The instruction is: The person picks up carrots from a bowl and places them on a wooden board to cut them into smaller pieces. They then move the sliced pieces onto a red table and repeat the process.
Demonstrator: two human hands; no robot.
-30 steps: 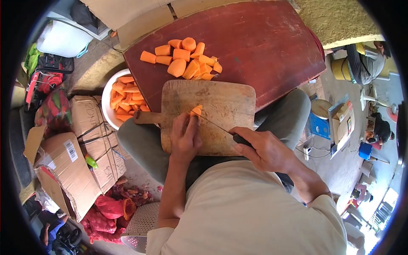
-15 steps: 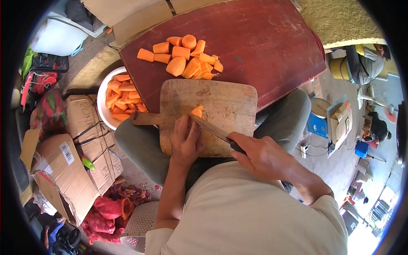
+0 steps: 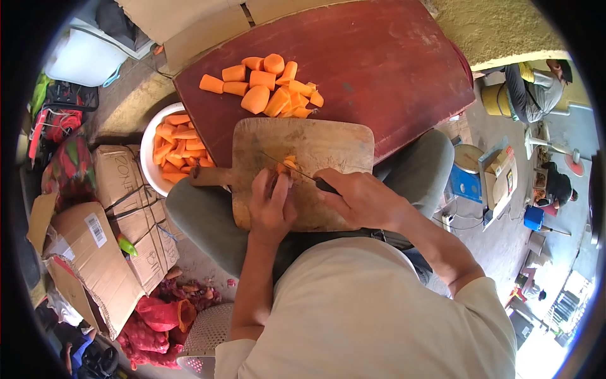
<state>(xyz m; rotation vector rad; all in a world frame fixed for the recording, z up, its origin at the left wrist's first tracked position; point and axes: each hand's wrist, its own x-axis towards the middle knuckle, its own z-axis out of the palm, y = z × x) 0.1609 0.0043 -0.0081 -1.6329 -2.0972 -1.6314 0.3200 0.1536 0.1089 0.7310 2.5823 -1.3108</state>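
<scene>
A wooden cutting board with a handle rests across my lap against the table edge. My right hand is wrapped round the dark handle of a kitchen knife. The blade is set edge-on across a small orange carrot piece on the board. My left hand has its fingers curled against this piece, just on the near side of the blade. Part of the carrot is hidden by the fingers and the blade.
Peeled carrot chunks lie on the red table. A white basin of cut carrots stands at left, near tied cardboard boxes and red mesh sacks. Another person sits at the far right.
The knife has swung to a flatter angle across the carrot, its tip now further left. My right hand has moved up and left; my left hand stays at the piece.
</scene>
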